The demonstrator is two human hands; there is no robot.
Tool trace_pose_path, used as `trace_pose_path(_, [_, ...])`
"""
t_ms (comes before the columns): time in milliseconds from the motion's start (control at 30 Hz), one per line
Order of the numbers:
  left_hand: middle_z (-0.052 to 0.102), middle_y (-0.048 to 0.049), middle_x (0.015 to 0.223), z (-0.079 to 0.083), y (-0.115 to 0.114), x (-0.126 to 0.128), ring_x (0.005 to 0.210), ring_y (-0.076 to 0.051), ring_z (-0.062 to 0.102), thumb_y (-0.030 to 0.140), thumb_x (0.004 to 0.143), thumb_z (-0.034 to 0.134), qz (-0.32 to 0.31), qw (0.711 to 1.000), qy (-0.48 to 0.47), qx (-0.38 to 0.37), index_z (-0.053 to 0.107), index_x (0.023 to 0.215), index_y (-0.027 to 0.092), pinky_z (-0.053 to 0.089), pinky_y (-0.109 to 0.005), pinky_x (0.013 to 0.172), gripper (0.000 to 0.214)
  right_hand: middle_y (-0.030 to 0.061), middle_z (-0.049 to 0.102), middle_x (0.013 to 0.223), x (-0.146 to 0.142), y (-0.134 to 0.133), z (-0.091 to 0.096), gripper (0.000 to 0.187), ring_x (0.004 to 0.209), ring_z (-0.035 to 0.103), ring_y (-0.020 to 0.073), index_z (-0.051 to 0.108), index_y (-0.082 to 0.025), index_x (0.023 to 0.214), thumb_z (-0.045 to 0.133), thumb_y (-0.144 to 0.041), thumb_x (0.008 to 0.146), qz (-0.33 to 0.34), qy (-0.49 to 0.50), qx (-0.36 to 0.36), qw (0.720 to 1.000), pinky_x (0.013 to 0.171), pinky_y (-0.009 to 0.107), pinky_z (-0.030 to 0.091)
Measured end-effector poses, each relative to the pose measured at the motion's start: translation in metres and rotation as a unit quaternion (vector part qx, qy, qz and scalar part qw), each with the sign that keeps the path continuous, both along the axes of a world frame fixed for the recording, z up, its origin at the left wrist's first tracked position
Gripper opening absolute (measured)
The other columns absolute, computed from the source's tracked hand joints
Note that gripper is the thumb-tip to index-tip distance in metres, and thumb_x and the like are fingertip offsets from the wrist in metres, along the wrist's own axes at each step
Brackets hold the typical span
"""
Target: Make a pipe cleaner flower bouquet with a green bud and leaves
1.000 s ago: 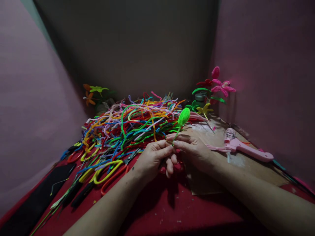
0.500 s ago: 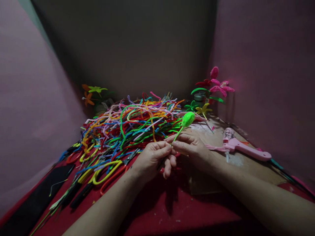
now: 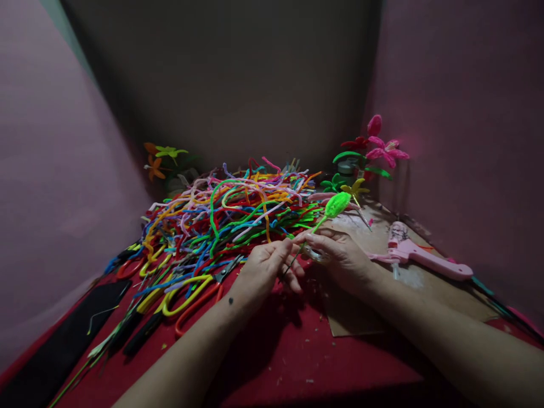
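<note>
Stem of a green bud [image 3: 337, 204] is pinched by the left hand [image 3: 263, 267] and right hand [image 3: 342, 256], both closed on it, above the red table [image 3: 297, 351], beside the pipe-cleaner pile [image 3: 221, 215].

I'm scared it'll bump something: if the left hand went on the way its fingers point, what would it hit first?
Probably the right hand, just past the green stem that the left hand holds; depth is unclear.
</note>
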State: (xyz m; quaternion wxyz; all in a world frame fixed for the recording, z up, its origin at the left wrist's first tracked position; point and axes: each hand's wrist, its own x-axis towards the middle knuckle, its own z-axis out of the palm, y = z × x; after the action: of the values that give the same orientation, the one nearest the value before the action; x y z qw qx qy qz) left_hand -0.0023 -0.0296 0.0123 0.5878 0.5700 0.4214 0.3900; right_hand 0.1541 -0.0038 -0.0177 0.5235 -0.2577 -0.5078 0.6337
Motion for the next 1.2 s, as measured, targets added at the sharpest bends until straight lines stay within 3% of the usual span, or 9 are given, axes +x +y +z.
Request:
trace_pose_path(100, [0.059,0.0035,0.057,0.001,-0.003,0.003,0.042,-0.009,0.055,0.031,0.074,0.063,0.068,0.996,0.048,0.045,0.053,0.079,0.014,0.043,-0.020,0.043,0.020,0.0023,0.063,0.072,0.000,0.001,-0.001,0.016,0.067,0.055,0.0135,0.070,-0.016,0.079,0.063,-0.030,0.077,-0.013,-0.003,-0.021,1.000,0.065,0.027,0.040])
trace_pose_path(200, [0.054,0.0054,0.050,-0.002,-0.005,0.007,0.040,-0.009,0.052,0.023,0.073,0.062,0.085,0.992,0.065,0.063,0.050,0.070,0.016,0.041,-0.019,0.042,0.015,0.0015,0.062,0.071,-0.001,0.001,-0.002,0.018,0.063,0.054,0.0127,0.069,-0.016,0.080,0.065,-0.033,0.075,-0.011,-0.007,-0.037,0.999,0.062,0.026,0.039])
trace_pose_path(333, [0.059,0.0025,0.053,-0.004,-0.007,0.009,0.037,-0.009,0.053,0.022,0.079,0.053,0.063,0.997,0.041,0.029,0.050,0.071,0.015,0.038,-0.018,0.040,0.011,0.0010,0.060,0.068,-0.001,-0.001,-0.001,0.030,0.062,0.052,0.0120,0.068,-0.016,0.082,0.059,-0.044,0.079,-0.001,-0.023,-0.031,0.999,0.062,0.027,0.039])
trace_pose_path(533, [0.061,0.0006,0.053,-0.005,-0.004,0.003,0.033,-0.005,0.050,0.025,0.079,0.057,-0.012,0.998,-0.060,-0.030,0.052,0.068,0.013,0.032,-0.016,0.039,0.017,0.0022,0.062,0.071,-0.001,-0.001,0.002,0.040,0.064,0.054,0.0129,0.068,-0.015,0.088,0.053,-0.052,0.081,-0.005,-0.050,-0.022,0.999,0.064,0.027,0.040])
trace_pose_path(800, [0.053,0.0046,0.049,-0.009,0.000,0.004,0.026,-0.002,0.032,0.022,0.081,0.056,-0.090,0.967,-0.205,-0.125,0.054,0.069,0.012,0.038,-0.018,0.032,0.016,0.0037,0.063,0.078,0.001,-0.002,0.001,0.043,0.075,0.057,0.0162,0.066,-0.017,0.092,0.048,-0.055,0.083,-0.028,-0.111,0.029,0.993,0.064,0.027,0.042])
trace_pose_path(967, [0.049,0.0056,0.046,-0.009,-0.001,0.004,0.024,-0.002,0.030,0.021,0.083,0.054,-0.137,0.950,-0.246,-0.134,0.056,0.075,0.012,0.037,-0.017,0.029,0.012,0.0067,0.065,0.092,0.002,-0.006,0.004,0.049,0.086,0.059,0.0186,0.066,-0.017,0.093,0.046,-0.059,0.081,-0.040,-0.129,0.060,0.989,0.068,0.027,0.043])
trace_pose_path(1067, [0.049,0.0052,0.048,-0.011,0.000,0.003,0.025,-0.002,0.030,0.022,0.083,0.053,-0.135,0.949,-0.256,-0.122,0.056,0.076,0.012,0.037,-0.017,0.030,0.013,0.0064,0.066,0.088,0.001,-0.006,0.003,0.049,0.079,0.060,0.0171,0.067,-0.018,0.092,0.044,-0.060,0.082,-0.043,-0.096,0.050,0.993,0.069,0.028,0.044])
trace_pose_path(1200, [0.049,0.0049,0.048,-0.011,0.000,0.002,0.025,-0.001,0.030,0.023,0.083,0.055,-0.132,0.952,-0.248,-0.118,0.054,0.075,0.012,0.033,-0.014,0.030,0.014,0.0035,0.064,0.071,-0.001,-0.006,0.004,0.040,0.067,0.059,0.0146,0.068,-0.018,0.088,0.050,-0.054,0.082,0.010,-0.011,0.010,1.000,0.069,0.029,0.044])
